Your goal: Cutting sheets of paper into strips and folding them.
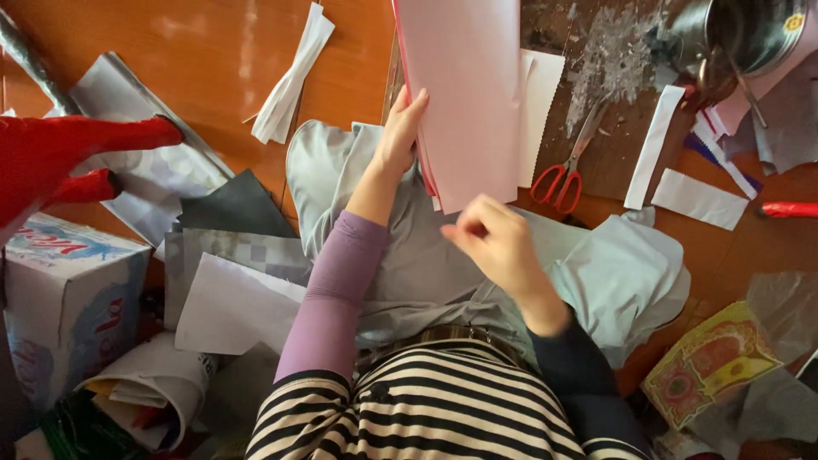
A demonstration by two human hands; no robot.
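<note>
Holding a stack of pink paper sheets [464, 94] over the lap, the left hand [399, 136] grips its left edge while the right hand [494, 238] pinches the bottom corner; the loose sheets could slip toward the red scissors [562, 175]

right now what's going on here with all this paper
A person seated on the floor holds up a stack of pink sheets. The left hand steadies its left edge, and the right hand pinches the bottom corner. Red-handled scissors lie to the right on a dark board, untouched. White paper strips, grey sheets and a cardboard box are scattered around on the wooden floor.
</note>
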